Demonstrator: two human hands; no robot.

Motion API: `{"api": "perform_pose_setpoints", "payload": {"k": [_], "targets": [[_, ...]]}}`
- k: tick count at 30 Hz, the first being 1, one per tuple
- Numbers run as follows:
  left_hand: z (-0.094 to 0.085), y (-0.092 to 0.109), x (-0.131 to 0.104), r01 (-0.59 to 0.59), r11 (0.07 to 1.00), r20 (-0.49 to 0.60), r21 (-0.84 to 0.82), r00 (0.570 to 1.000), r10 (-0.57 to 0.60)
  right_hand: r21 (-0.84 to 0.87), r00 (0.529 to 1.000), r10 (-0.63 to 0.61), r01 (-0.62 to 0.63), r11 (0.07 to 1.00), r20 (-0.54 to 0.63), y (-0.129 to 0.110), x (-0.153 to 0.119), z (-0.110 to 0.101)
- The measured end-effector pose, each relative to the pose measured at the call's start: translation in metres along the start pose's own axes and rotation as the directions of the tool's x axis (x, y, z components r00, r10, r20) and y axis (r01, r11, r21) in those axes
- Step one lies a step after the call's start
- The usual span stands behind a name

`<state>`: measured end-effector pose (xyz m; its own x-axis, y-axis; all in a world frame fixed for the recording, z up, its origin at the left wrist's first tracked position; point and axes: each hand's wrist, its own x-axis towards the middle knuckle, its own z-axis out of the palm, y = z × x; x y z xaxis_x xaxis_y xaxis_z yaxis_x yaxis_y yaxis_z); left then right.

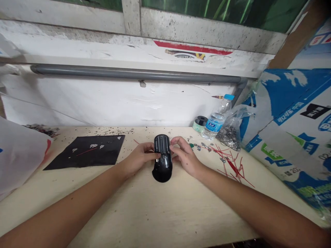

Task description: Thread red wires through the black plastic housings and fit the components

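Note:
A black plastic housing (162, 168) stands over the table in front of me, its upper half ridged with long grooves and its lower end rounded and glossy. My left hand (139, 156) grips it from the left, thumb on the front and fingers partly hidden behind. At its upper right edge, my right hand (184, 155) has thumb and forefinger bent close together against the side. Whatever sits between those fingertips is too small to make out. Something small and shiny shows beside my left thumb, on the housing's left edge.
Red wires (232, 165) and small metal pieces (201, 146) lie to the right. Behind them are a water bottle (214, 120), a tape roll (199, 123) and a plastic bag of parts (230, 136). A black sheet (95, 156) holds metal pieces on the left. A large carton (292, 131) borders the right.

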<state>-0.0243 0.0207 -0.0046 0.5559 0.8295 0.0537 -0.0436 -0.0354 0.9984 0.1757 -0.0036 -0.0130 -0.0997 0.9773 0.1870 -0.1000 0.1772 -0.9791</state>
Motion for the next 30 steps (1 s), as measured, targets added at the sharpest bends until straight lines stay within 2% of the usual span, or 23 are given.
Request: {"api": "perform_pose_setpoints", "payload": {"k": [2,3,5,6,7,9,10,11,13,16,20,23,27,30], "targets": [[0.000,0.001,-0.001,0.014,1.000,-0.024,-0.001,1.000,-0.014,-0.123,0.996,-0.073,0.066,0.990,-0.054,-0.004,0.005,-0.011],[0.001,0.001,-0.002,0.027,1.000,-0.038,0.002,0.999,-0.027,-0.229,0.985,-0.149,0.127,0.965,-0.082,-0.007,0.009,-0.018],[0.001,0.002,-0.003,0.042,0.999,-0.060,0.007,0.997,-0.042,-0.444,0.961,-0.266,0.205,0.873,-0.081,-0.016,0.016,-0.038],[0.002,0.001,-0.003,0.041,0.999,-0.064,0.003,0.997,-0.041,-0.563,0.962,-0.268,0.192,0.804,-0.054,-0.021,0.019,-0.048],[0.002,0.001,-0.003,0.038,0.999,-0.067,-0.003,0.997,-0.038,-0.700,0.968,-0.250,0.167,0.694,-0.016,-0.026,0.022,-0.057],[0.002,0.000,-0.003,0.027,1.000,-0.080,-0.009,0.996,-0.028,-0.937,0.977,-0.200,0.140,0.319,0.078,-0.035,0.025,-0.073],[0.002,-0.001,-0.003,0.025,1.000,-0.090,-0.005,0.996,-0.025,-0.982,0.984,-0.151,0.121,0.147,0.099,-0.038,0.025,-0.078],[0.003,-0.001,-0.003,0.025,1.000,-0.099,0.001,0.995,-0.025,-0.994,0.989,-0.097,0.111,0.025,0.108,-0.041,0.025,-0.081],[0.003,-0.001,-0.003,0.028,1.000,-0.121,0.003,0.992,-0.028,-0.990,0.992,-0.055,0.108,-0.096,0.113,-0.044,0.023,-0.082],[0.003,-0.001,-0.002,0.040,0.999,-0.150,-0.038,0.988,-0.045,-0.982,0.992,-0.031,0.115,-0.149,0.121,-0.043,0.021,-0.077],[0.002,-0.004,0.000,0.030,0.993,-0.171,-0.116,0.984,-0.050,-0.968,0.994,0.070,0.102,-0.228,0.088,-0.041,0.020,-0.074],[0.001,-0.006,0.002,0.022,0.989,-0.166,-0.143,0.985,-0.046,-0.975,0.994,0.101,0.060,-0.216,0.039,-0.040,0.023,-0.079],[0.002,-0.005,0.001,0.044,0.995,-0.190,-0.084,0.980,-0.060,-0.982,0.992,0.125,0.000,-0.188,-0.024,-0.036,0.027,-0.092],[0.006,-0.002,-0.002,0.048,0.999,-0.252,-0.019,0.966,-0.051,-0.972,0.987,0.154,-0.013,-0.235,-0.050,-0.034,0.028,-0.099]]}}
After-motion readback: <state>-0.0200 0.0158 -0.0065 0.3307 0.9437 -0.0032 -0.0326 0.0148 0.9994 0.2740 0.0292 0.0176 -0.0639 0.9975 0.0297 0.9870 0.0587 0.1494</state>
